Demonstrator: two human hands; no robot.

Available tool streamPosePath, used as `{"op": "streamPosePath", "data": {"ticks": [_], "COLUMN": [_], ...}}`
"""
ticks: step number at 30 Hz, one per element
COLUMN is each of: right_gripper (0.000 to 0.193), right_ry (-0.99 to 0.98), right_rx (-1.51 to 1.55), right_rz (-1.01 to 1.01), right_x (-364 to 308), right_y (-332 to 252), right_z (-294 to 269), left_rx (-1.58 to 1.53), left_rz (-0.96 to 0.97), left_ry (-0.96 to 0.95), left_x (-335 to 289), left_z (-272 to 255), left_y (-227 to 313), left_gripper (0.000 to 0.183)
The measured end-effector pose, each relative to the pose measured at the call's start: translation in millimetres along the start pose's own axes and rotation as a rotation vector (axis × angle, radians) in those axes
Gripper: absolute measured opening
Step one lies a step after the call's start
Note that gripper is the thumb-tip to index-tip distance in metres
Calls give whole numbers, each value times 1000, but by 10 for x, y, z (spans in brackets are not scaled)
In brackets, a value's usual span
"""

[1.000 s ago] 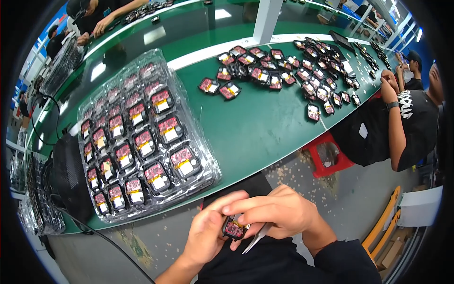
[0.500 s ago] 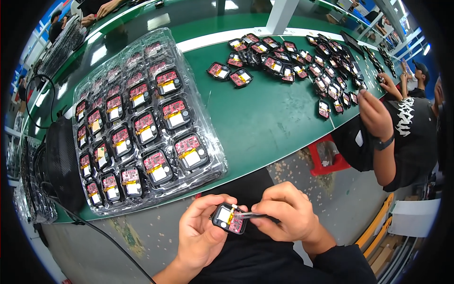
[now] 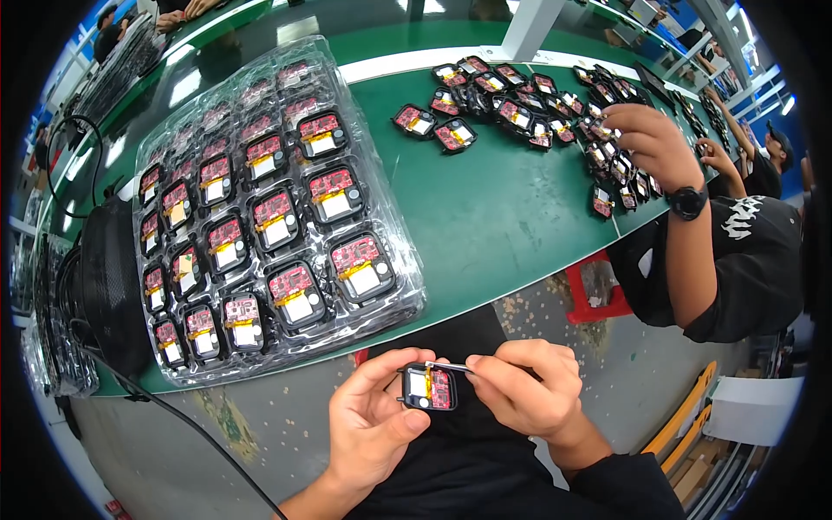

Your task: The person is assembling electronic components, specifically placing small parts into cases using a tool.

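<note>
My left hand (image 3: 368, 416) holds a small black watch case (image 3: 442, 392) by its edges, above my lap. Inside the case are a red circuit board, a yellow flex strip and a white block. In my right hand (image 3: 536, 386) is a pair of metal tweezers (image 3: 450, 367), pinched between thumb and fingers. The tweezers' tips lie at the case's upper edge, by the top of the yellow strip; whether they grip anything there I cannot tell.
A clear plastic tray (image 3: 409, 282) of similar cases covers the green table's left side. Loose cases (image 3: 513, 113) are heaped farther right. A co-worker's hand (image 3: 650, 143) reaches over that heap. A black cable (image 3: 204, 442) runs down at the left, and a red stool (image 3: 600, 290) stands below the table.
The tweezers' tips have moved from the middle of the case to its upper edge. The case has turned slightly. A co-worker's hand has come in over the heap.
</note>
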State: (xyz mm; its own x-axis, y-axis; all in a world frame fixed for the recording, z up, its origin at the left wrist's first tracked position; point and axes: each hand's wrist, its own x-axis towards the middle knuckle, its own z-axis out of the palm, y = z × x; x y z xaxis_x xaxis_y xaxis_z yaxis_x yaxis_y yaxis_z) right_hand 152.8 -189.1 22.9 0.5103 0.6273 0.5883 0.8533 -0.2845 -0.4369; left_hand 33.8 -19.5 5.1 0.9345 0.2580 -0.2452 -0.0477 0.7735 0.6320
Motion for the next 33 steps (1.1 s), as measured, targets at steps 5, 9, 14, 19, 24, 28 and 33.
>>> {"op": "streamPosePath", "data": {"ticks": [5, 9, 14, 19, 24, 28, 33], "right_gripper": [32, 32, 29, 27, 26, 27, 28], "right_ry": [-11, -23, -9, -69, -60, -68, -3], "right_rx": [9, -26, 70, 118, 164, 154, 93], "right_rz": [1, -3, 50, 92, 126, 131, 106], "right_x": [0, -39, 18, 19, -15, -31, -87], "right_y": [-13, -27, -28, -20, -32, -30, -82], "right_z": [-18, 9, 14, 5, 22, 26, 110], "left_rx": [-83, -91, -87, -41, -45, 14, -7], "left_rz": [27, 7, 35, 41, 48, 37, 34], "left_ry": [-47, -62, -53, -57, -68, -10, 21], "left_x": [-6, -16, -14, -37, -58, -78, -79], "left_z": [-23, -42, -56, -72, -65, -15, 21], "left_y": [-2, -13, -15, -17, -46, -55, -57], "left_gripper": [63, 62, 61, 59, 59, 66, 66]}}
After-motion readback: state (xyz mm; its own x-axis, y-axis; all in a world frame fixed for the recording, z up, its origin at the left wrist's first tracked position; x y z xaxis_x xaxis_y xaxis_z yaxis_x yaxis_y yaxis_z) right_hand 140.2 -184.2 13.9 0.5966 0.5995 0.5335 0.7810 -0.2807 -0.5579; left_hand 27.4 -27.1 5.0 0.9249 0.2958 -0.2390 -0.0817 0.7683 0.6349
